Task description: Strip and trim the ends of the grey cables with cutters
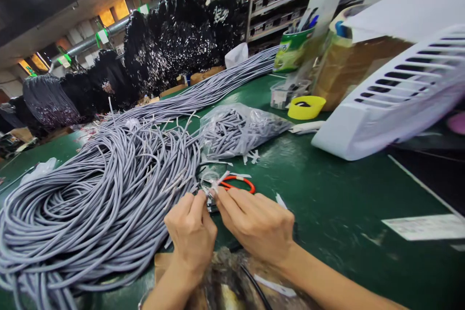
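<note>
My left hand (193, 227) and my right hand (254, 220) are side by side at the lower middle, fingers pinched together. Between their fingertips is a small clear, shiny piece (211, 189), too small and blurred to name. Just beyond the fingers lie red-orange handles (240, 181), perhaps of scissors, partly hidden. A large coiled heap of grey cables (94, 198) lies left of my left hand, with loose cable ends close to it. Farther back rests a clear bag of short grey pieces (240, 131).
On the green table (334, 193) stand a yellow ring (306, 107), a green tin with pens (292, 51), a large tape roll and a white slotted casing (392, 97). Black cable bundles (170, 43) hang behind. A brown, worn object (225, 281) lies below my wrists.
</note>
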### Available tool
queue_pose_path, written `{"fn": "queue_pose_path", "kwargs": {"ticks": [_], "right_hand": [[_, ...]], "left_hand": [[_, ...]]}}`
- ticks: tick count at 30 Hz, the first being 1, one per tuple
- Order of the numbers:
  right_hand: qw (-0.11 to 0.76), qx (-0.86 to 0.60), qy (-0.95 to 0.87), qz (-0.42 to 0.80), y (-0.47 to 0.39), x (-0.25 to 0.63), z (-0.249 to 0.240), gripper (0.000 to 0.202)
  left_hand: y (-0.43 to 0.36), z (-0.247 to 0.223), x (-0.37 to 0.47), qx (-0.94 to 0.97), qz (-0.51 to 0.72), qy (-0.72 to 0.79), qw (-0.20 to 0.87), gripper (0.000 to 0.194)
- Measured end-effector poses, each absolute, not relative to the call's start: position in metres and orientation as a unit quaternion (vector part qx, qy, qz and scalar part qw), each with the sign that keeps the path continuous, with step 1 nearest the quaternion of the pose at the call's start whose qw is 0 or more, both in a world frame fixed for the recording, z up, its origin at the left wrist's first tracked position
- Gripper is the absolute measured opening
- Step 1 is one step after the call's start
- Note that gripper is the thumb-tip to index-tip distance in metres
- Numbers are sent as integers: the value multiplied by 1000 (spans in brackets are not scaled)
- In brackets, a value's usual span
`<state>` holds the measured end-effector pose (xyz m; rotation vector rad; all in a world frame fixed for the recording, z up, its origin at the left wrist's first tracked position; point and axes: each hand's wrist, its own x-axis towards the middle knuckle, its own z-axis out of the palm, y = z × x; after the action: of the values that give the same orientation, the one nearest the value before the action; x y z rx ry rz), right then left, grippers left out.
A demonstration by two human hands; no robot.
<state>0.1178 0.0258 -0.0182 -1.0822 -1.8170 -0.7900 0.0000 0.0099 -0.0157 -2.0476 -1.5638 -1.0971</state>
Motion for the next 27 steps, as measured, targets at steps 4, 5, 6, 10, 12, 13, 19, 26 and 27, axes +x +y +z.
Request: {"fn": "queue_pose_path", "kwargs": {"ticks": [4, 5, 6, 10, 12, 13, 19, 26, 27], "right_hand": [[441, -445, -715, -311, 30, 122, -15, 30], [445, -447, -713, -306, 32, 123, -14, 30], [448, -449, -711, -303, 34, 125, -14, 31], [460, -441, -701, -320, 36, 125, -15, 26], [480, -408, -702, -332, 33, 122, -16, 22], [496, -380, -707, -331, 31, 119, -15, 19], [632, -425, -640, -102, 38, 118, -10, 14], [497, -383, -561, 540, 56, 130, 0, 35], [469, -354, -562, 583, 54, 129, 0, 35]], "left_hand": [[9, -16, 4, -740, -369, -532, 184, 25], [9, -15, 5, -743, -370, -526, 187, 25], [9, -15, 5, -746, -370, -521, 190, 25], [9, -12, 8, -757, -366, -503, 198, 26], [10, -14, 7, -766, -339, -519, 169, 26], [11, -16, 6, -773, -316, -532, 138, 25], [24, -18, -4, -686, -419, -579, -137, 13], [23, 1, -4, -535, -534, -505, -417, 29], [22, 3, -4, -537, -531, -497, -427, 32]]}}
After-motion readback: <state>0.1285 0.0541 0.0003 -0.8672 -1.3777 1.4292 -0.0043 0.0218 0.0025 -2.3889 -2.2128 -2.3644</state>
